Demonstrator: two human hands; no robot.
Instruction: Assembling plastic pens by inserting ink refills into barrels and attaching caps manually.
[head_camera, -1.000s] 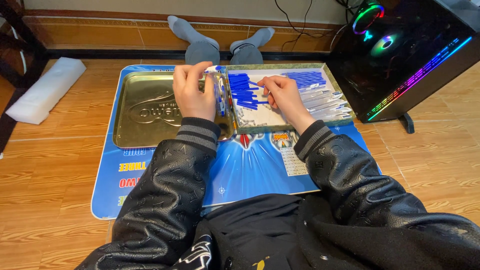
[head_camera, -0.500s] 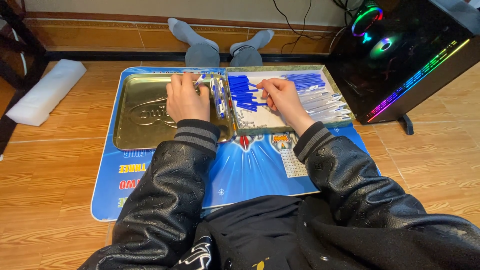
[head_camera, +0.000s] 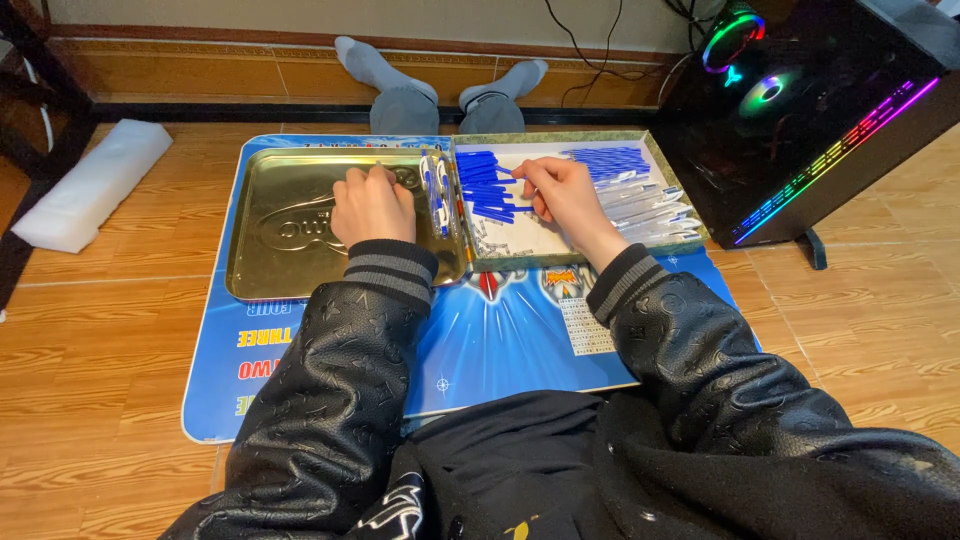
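Seated on a floor of orange-brown wood-look tiles (head_camera: 100, 330), legs stretched toward a cream wall with a brown skirting board. Spread over the floor, one glossy blue printed play mat (head_camera: 510, 340). To the right, one black computer tower with rainbow-lit fans (head_camera: 800, 110); to the left, one white foam block (head_camera: 85, 185) beside a dark furniture leg.

On the mat, two containers side by side and touching: one shallow gold-coloured metal tray with an embossed base (head_camera: 270, 250), and one open cardboard box with a green patterned rim (head_camera: 685, 215). In the box, three sorts of parts, each too many and too overlapped to count: a heap of blue pen caps (head_camera: 485, 185) at the left, a row of blue pen refills (head_camera: 610, 160) at the back, a fan of clear pen barrels (head_camera: 650, 210) at the right. Small pale bits strewn on the box floor. Along the gold tray's right wall, a few assembled white-and-blue pens (head_camera: 436, 190), about three.

Left hand (head_camera: 372, 205) palm down inside the gold tray, fingers curled, just left of those pens; anything under the fingers hidden, so hold cannot be told. Right hand (head_camera: 560, 195) resting in the box, fingertips pinched on one blue cap at the heap's right edge.
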